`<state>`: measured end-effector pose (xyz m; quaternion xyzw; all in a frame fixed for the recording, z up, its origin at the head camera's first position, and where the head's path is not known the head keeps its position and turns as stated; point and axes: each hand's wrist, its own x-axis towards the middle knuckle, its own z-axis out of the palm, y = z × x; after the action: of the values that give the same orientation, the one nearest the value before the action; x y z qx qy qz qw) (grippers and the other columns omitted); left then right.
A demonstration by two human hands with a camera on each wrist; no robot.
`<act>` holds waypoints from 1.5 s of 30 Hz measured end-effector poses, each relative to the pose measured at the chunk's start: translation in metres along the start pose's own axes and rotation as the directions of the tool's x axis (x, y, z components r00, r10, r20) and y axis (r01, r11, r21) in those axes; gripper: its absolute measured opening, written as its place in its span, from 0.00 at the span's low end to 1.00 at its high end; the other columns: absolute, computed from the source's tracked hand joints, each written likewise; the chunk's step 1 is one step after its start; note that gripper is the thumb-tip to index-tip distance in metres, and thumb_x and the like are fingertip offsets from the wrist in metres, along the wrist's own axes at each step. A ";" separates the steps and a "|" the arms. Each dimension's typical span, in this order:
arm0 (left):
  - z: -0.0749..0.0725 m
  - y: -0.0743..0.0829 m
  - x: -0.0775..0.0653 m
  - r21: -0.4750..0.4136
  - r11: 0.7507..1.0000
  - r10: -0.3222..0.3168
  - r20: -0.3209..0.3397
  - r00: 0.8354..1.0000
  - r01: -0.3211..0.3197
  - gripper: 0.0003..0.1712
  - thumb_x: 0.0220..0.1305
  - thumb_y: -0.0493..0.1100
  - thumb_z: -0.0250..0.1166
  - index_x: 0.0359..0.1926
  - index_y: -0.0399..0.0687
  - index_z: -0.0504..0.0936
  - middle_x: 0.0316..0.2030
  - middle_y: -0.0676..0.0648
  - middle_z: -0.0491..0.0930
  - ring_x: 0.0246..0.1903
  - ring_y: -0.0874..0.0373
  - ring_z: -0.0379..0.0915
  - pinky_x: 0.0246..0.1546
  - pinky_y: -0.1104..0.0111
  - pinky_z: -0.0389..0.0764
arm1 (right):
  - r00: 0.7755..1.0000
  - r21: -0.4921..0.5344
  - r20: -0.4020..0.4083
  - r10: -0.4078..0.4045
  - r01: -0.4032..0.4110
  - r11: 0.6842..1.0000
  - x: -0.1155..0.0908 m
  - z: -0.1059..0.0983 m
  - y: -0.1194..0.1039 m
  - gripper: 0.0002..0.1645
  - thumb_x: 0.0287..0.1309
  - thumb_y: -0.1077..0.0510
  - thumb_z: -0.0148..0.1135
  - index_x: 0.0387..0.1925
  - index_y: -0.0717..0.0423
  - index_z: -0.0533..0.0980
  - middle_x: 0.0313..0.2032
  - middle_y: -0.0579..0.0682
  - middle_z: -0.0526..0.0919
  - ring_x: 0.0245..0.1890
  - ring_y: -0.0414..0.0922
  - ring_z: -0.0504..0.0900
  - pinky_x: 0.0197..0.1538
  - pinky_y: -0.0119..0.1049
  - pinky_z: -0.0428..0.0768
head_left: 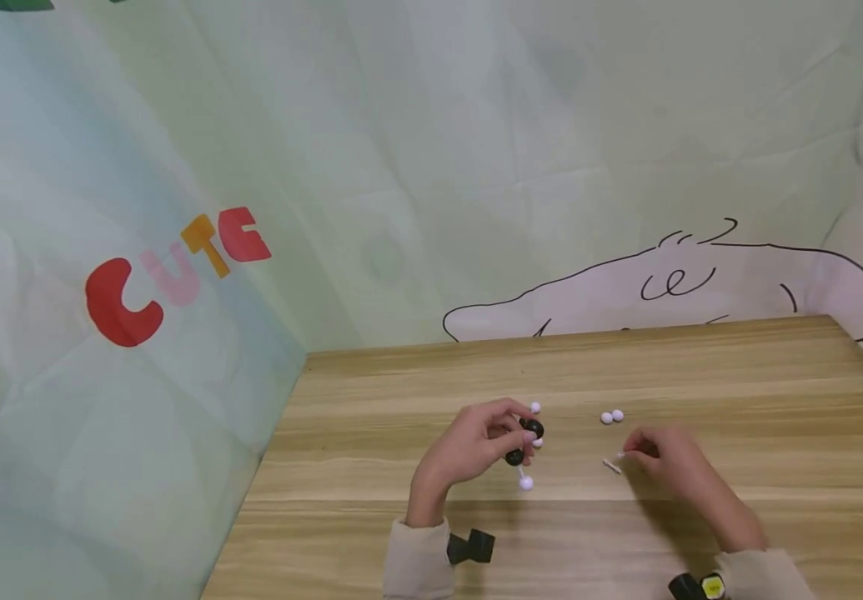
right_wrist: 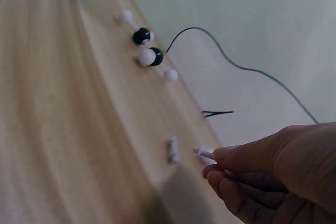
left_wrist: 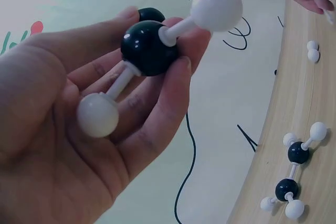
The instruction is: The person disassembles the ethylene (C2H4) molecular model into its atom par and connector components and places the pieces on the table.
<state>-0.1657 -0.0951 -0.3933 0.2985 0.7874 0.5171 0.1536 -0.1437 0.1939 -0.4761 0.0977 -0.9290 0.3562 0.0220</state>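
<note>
The left hand [head_left: 476,446] is curled round a ball-and-stick model [left_wrist: 152,51], thumb and fingers closed on its black ball, with white balls sticking out on pegs above and below the grip. It is held just above the worktop [head_left: 701,367], roughly midway along its width and nearer the near edge than the far one.

The right hand [head_left: 664,462] is a little to the right, low over the wood, with fingertips pinched on a small white peg [right_wrist: 205,153]. Just beside it lies another short white connector [head_left: 612,467], and two loose white balls [head_left: 612,416] sit a bit farther back.

The risk I see is in the small parts. The peg is held only at its tip, so a slip would likely drop it, and the loose balls could roll if a sleeve or wrist brushes them. The white balls on the model hang on thin pegs, and a squeeze or a skewed push might pop one off.

There is plenty of open wood to the right and toward the far edge. The left edge is well away from both hands, and fabric hangs close behind and to the left.
</note>
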 end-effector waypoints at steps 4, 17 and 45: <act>0.000 0.000 0.000 -0.005 1.000 -0.010 -0.005 1.000 0.010 0.13 0.66 0.37 0.60 0.51 0.45 0.78 0.33 0.39 0.85 0.28 0.61 0.82 0.37 0.73 0.81 | 0.999 -0.016 -0.035 -0.009 0.008 1.000 -0.003 0.011 0.008 0.07 0.49 0.67 0.68 0.25 0.53 0.79 0.26 0.45 0.82 0.28 0.36 0.75 0.31 0.30 0.75; 0.002 0.004 0.001 -0.042 0.998 -0.040 0.005 0.999 0.041 0.11 0.66 0.38 0.61 0.49 0.44 0.78 0.33 0.39 0.84 0.27 0.62 0.81 0.35 0.73 0.81 | 0.999 -0.024 -0.028 0.026 -0.026 0.999 -0.003 0.020 0.006 0.05 0.50 0.65 0.68 0.26 0.54 0.79 0.25 0.44 0.81 0.28 0.37 0.75 0.31 0.31 0.73; 0.005 0.007 0.004 0.001 0.998 -0.055 0.026 0.998 0.055 0.12 0.64 0.40 0.63 0.48 0.45 0.78 0.29 0.48 0.83 0.27 0.65 0.80 0.34 0.75 0.79 | 0.998 0.001 0.033 0.053 -0.053 0.999 -0.002 0.013 0.008 0.04 0.52 0.61 0.67 0.29 0.58 0.80 0.28 0.46 0.82 0.30 0.39 0.76 0.33 0.33 0.74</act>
<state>-0.1638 -0.0869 -0.3893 0.2837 0.7933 0.5085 0.1781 -0.1428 0.1910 -0.4913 0.0790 -0.9312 0.3558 -0.0029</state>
